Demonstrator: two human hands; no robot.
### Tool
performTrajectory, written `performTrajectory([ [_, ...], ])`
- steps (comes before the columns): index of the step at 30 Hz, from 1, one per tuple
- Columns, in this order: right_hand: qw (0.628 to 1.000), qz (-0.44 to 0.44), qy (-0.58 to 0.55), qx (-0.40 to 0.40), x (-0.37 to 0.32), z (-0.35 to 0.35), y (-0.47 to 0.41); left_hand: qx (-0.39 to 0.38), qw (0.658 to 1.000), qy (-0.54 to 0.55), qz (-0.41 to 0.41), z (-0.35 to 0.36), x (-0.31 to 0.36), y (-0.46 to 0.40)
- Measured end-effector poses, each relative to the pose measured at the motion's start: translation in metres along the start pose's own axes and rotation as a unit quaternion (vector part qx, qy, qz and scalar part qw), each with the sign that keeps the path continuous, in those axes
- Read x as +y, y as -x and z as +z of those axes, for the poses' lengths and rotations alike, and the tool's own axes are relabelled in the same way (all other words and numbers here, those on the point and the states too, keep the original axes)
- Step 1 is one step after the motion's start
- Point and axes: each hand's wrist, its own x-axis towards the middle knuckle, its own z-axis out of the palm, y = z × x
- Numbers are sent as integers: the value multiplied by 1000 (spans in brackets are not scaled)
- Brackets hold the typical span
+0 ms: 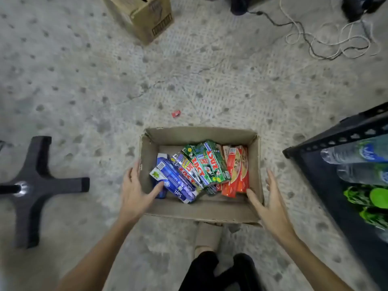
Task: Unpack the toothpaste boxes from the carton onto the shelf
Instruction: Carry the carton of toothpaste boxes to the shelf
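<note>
On the speckled grey concrete floor sits an open brown cardboard carton, just ahead of the person's feet. Inside it, colourful toothpaste boxes lie tilted against one another: blue and white ones at the left, green and red ones in the middle, orange-red ones at the right. The left hand is spread open at the carton's left wall, its fingers outside the wall and its thumb reaching in to touch a blue box; it grips nothing. The right hand is also open with fingers splayed, straddling the carton's right wall near the near corner, thumb inside close to the orange-red boxes, holding nothing. To the right stands a black metal shelf carrying clear plastic water bottles and green packs below them. A black cross-shaped stand base lies at the left, well apart from the carton. Farther off are a second tan cardboard box, a small red scrap, and tangled black and white cables.
</note>
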Motion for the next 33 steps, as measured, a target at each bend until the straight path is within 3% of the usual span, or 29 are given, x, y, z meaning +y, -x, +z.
performTrajectory([
  [6,1000,-5,24,6,28,26,-47,-35,996,80,0,30,-31,-43],
  [11,996,-30,77,45,47,35,-64,-26,996,86,24,32,-42,-67],
  [16,990,-53,115,56,57,41,-75,-82,987,133,38,33,-63,-80],
  [20,989,-77,112,58,68,46,-76,-48,985,165,8,48,-62,-68],
  [26,979,-104,151,84,79,44,-74,-55,987,153,16,55,-66,-67],
  [33,984,-118,117,69,88,10,-62,-82,991,99,48,40,-44,-58],
])
